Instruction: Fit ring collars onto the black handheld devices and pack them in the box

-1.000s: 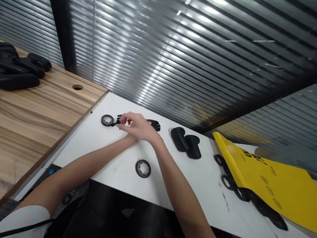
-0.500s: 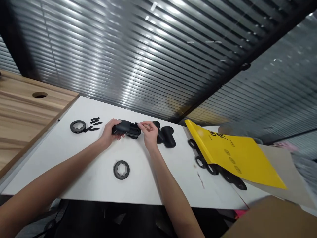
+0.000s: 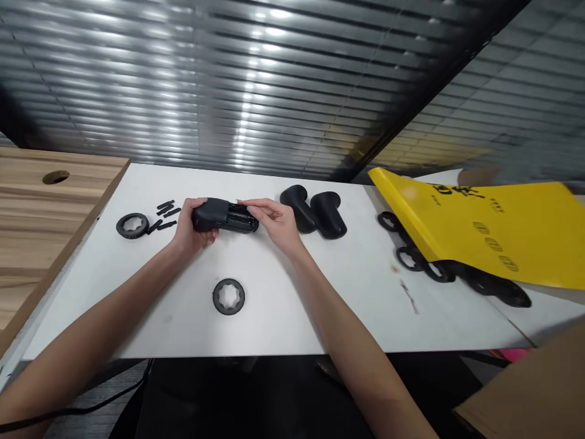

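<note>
Hands have left toothed ring; left hand fingers curl round black housing; right hand fingertips seemingly pinch its ribbed opening.

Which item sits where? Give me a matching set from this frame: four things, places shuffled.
1. black housing
2. nearer toothed ring
3. yellow folder
4. pair of black handles

A. lying over black rings
B. alone, toward the near edge of the white table
C. held by left hand and right hand
D. just right of the right hand

Pairs: 1-C, 2-B, 3-A, 4-D
</note>
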Tool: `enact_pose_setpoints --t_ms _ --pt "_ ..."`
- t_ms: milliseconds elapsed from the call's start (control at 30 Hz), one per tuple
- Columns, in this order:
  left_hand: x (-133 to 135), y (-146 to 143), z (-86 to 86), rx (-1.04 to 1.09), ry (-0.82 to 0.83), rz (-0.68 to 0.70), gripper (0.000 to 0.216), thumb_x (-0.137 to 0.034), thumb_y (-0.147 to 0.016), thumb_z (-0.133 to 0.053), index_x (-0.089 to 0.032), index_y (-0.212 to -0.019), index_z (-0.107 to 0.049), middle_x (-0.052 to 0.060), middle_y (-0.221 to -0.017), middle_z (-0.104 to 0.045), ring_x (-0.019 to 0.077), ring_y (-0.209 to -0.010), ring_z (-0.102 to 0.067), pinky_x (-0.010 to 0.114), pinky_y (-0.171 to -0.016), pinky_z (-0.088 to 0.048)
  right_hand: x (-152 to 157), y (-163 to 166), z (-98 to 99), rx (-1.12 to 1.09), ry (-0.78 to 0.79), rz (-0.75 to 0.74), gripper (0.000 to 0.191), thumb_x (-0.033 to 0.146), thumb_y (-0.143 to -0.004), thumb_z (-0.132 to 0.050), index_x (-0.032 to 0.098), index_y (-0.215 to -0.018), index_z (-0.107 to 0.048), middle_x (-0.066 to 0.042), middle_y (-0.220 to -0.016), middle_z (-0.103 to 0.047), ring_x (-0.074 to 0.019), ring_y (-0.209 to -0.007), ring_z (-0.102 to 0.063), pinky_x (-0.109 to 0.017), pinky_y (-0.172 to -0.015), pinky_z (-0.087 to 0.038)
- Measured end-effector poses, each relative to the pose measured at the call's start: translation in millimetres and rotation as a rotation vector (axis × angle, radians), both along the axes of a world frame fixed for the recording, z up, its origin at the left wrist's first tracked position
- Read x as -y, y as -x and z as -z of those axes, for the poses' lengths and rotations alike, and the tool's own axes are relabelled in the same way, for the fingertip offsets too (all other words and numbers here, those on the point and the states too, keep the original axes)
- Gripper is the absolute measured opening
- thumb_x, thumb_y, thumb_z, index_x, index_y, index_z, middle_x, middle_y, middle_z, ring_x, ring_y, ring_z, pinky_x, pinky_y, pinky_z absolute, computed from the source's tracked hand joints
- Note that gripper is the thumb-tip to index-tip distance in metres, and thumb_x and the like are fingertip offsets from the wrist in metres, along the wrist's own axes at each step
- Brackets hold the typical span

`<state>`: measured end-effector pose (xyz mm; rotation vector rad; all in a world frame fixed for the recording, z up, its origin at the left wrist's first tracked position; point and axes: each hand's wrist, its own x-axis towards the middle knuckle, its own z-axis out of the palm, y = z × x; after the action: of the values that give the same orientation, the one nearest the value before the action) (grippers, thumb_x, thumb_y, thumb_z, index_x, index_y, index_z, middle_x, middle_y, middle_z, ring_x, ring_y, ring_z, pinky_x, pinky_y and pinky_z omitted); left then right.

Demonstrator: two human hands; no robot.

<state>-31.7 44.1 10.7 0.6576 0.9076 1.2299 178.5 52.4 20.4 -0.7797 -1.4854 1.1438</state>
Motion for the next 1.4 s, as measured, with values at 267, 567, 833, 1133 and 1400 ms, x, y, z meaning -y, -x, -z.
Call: enact_pose_setpoints --t_ms 267,567,833,1133,1400 --pt "0 1 -1.6 -0.022 0.014 0.030 0.045 -0.057 -0.062 -0.077 -0.018 -0.079 -0.063 0.003 -0.058 -0.062 0.0159 -0.039 -0.055 0.023 -0.029 -0.035 4 -13 -5.4 0.124 0.029 -0.066 0.022 0.042 -0.096 -0.082 0.032 -0.115 -0.088 -0.004 -0.128 -0.081 -0.0275 -0.129 -0.074 -0.046 -0.119 -0.056" --pt "4 3 -8.0 -0.023 0.010 0.044 0.032 -0.050 -0.072 -0.063 -0.019 -0.079 -0.059 0.001 -0.054 -0.060 0.0160 -0.038 -0.055 0.021 -0.029 -0.034 -6 -14 2.2 -0.032 0.342 -0.311 0.039 0.048 -0.084 -0.091 0.026 -0.116 -0.087 -0.009 -0.126 -0.081 -0.0288 -0.113 -0.077 -0.044 -0.091 -0.069" --pt "6 4 -10.4 -0.028 -0.008 0.039 0.033 -0.048 -0.067 -0.068 -0.020 -0.082 -0.060 0.000 -0.058 -0.061 0.0155 -0.034 -0.052 0.022 -0.028 -0.028 -3 -10 -2.9 -0.054 0.446 -0.319 0.071 0.041 -0.079 -0.095 0.034 -0.145 -0.068 -0.005 -0.127 -0.079 -0.0237 -0.100 -0.076 -0.035 -0.079 -0.066" --pt "3 8 -14.0 0.331 0.039 -0.082 0.026 -0.043 -0.084 -0.062 -0.017 -0.087 -0.062 0.002 -0.070 -0.065 0.0094 -0.041 -0.049 0.017 -0.031 -0.029 -21 -29 14.3 0.491 -0.074 0.184 0.058 0.069 -0.092 -0.076 0.027 -0.132 -0.077 -0.011 -0.139 -0.071 -0.0328 -0.126 -0.062 -0.050 -0.105 -0.055" --pt "4 9 -16.1 0.419 0.071 -0.098 0.023 -0.040 -0.089 -0.059 -0.017 -0.088 -0.062 0.001 -0.073 -0.064 0.0082 -0.042 -0.047 0.016 -0.031 -0.030 -15 -18 23.2 0.626 -0.143 0.143 0.042 0.045 -0.085 -0.084 0.024 -0.116 -0.068 -0.007 -0.106 -0.076 -0.0285 -0.094 -0.071 -0.044 -0.083 -0.060"
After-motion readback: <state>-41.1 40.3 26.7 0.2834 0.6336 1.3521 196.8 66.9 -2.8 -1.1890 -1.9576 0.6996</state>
